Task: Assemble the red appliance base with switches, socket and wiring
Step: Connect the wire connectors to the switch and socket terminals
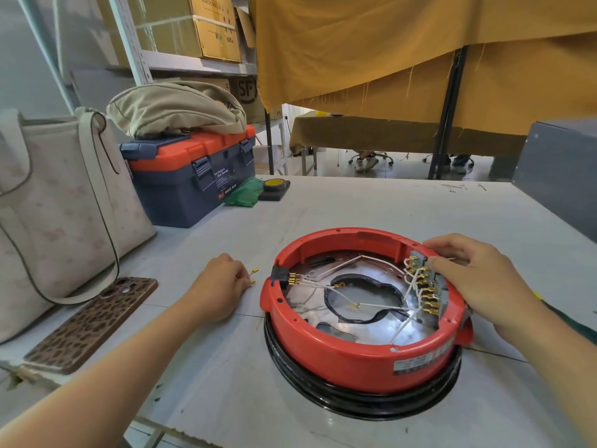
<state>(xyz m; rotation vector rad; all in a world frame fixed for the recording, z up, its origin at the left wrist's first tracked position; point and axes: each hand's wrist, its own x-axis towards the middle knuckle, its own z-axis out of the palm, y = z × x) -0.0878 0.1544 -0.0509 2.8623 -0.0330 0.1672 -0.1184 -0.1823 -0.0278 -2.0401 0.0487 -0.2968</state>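
While the right hand [478, 282] pinches the switch block [429, 286] at the red base's [339, 357] rim on the table [226, 367], the left hand [219, 282] pinches small brass connectors [253, 276], probably next needing fitting onto loose wires [371, 305] beside that grip.

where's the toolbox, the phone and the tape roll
toolbox [181, 185]: head view, blue front wall
phone [92, 321]: head view, middle of spotted case
tape roll [274, 183]: head view, yellow top

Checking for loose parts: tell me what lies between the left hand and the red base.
Head view: two small brass screws on bare table, beside the left hand; red base beyond.
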